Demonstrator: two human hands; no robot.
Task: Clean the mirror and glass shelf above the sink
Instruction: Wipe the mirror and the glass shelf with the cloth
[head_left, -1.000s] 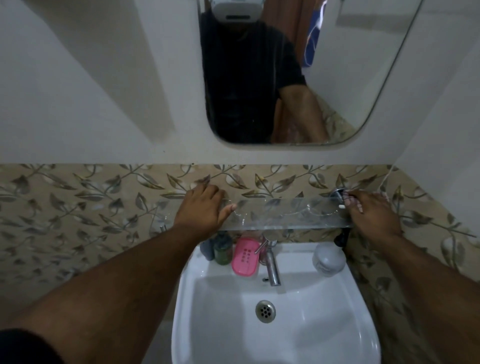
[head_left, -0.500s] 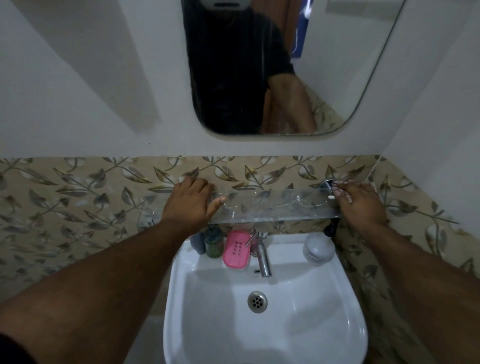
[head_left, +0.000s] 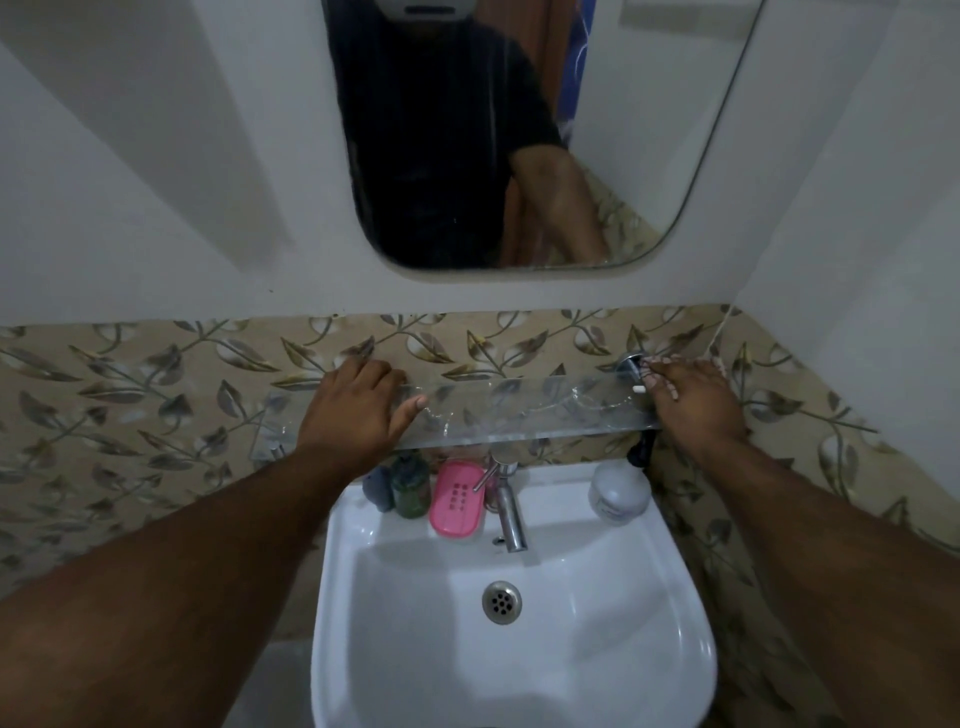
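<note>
A clear glass shelf runs along the leaf-patterned tiles above the white sink. My left hand lies flat on the shelf's left part, fingers together and thumb out along the glass. My right hand is at the shelf's right end, its fingertips on the chrome bracket that holds the glass to the wall. A rounded mirror hangs on the white wall above and reflects a person in a dark shirt. No cloth is visible in either hand.
On the sink's back rim stand a grey bottle, a green bottle, a pink soap case, a chrome tap and a white jar. A wall closes in on the right.
Both hands stay at the same spots on the shelf. The view has shifted slightly, so shelf and sink sit a little lower-left in frame than a second ago.
</note>
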